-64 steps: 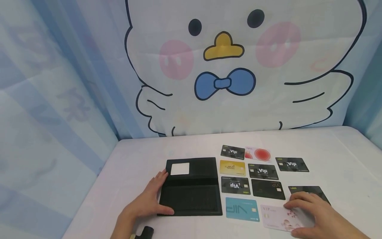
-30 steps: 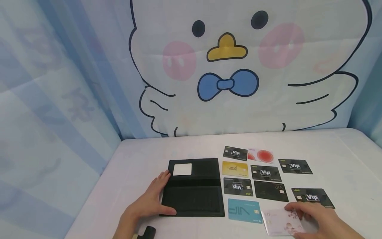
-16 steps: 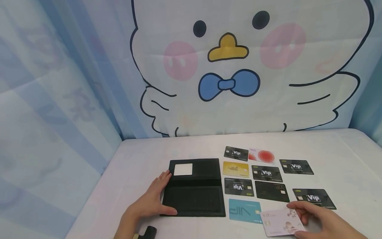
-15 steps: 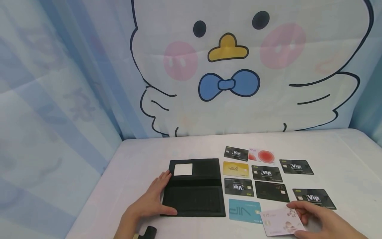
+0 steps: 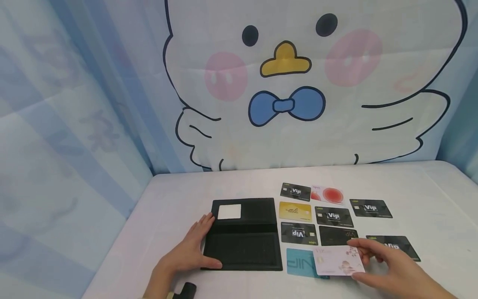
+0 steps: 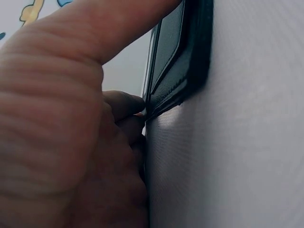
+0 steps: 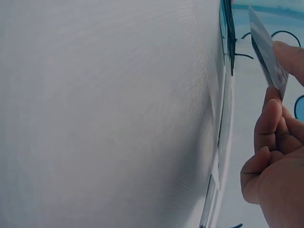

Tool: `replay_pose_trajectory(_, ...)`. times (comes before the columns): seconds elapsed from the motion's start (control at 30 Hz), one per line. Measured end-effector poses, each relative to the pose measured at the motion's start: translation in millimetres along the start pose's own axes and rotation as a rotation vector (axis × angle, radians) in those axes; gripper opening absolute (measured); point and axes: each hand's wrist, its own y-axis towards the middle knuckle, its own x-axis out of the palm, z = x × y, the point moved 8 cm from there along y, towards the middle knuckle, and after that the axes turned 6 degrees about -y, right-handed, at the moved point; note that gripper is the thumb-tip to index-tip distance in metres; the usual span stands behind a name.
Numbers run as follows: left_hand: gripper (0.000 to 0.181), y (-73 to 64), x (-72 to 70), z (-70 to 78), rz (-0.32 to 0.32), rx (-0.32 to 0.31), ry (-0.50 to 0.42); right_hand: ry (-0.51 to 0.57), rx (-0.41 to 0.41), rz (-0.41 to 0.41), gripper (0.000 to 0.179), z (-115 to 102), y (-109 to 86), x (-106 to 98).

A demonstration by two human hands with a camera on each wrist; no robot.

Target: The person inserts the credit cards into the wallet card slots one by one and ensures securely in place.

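Observation:
My right hand (image 5: 390, 265) pinches a pale pink VIP card (image 5: 337, 261) between thumb and fingers. In the head view this card overlaps part of the blue card (image 5: 300, 263); in the right wrist view the pinched card (image 7: 268, 54) stands off the table. My left hand (image 5: 188, 245) rests along the left edge of a black wallet (image 5: 242, 249), which lies spread flat. Its thumb (image 5: 210, 262) touches the near left corner, and its fingers reach up the left side. The left wrist view shows the wallet's edge (image 6: 199, 52) beside the thumb.
Right of the wallet lie several black VIP cards (image 5: 298, 233), a yellow card (image 5: 295, 211) and a white card with red circles (image 5: 330, 194). A small black object (image 5: 186, 290) sits near my left wrist. A printed cloth (image 5: 284, 141) hangs behind the table.
My right hand has taken hold of the pink card, lifted it from the table and moved it left and away from me, over the blue card. My left hand stays at the wallet.

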Motion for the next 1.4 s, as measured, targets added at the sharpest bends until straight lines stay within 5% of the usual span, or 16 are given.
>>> replay_pose_trajectory(0.27, 0.121, 2.0, -0.2, -0.2, 0.0, 0.011, 0.008, -0.005, -0.083, 0.064, 0.069, -26, 5.7, 1)
replay_pose_trajectory(0.57, 0.122, 0.2, -0.4, 0.0, -0.004, 0.05, 0.018, 0.189, -0.076, 0.07, 0.072, -53, 12.8, 11)
replay_pose_trajectory(0.8, 0.121, -0.1, -0.1, 1.1, -0.008, 0.056, 0.012, 0.276, -0.16, 0.072, 0.069, -72, 15.3, 16)
replay_pose_trajectory(1.4, 0.121, 0.5, -0.4, 0.6, -0.011, 0.051, 0.025, 0.228, -0.2, 0.085, 0.064, -95, 30.4, 25)
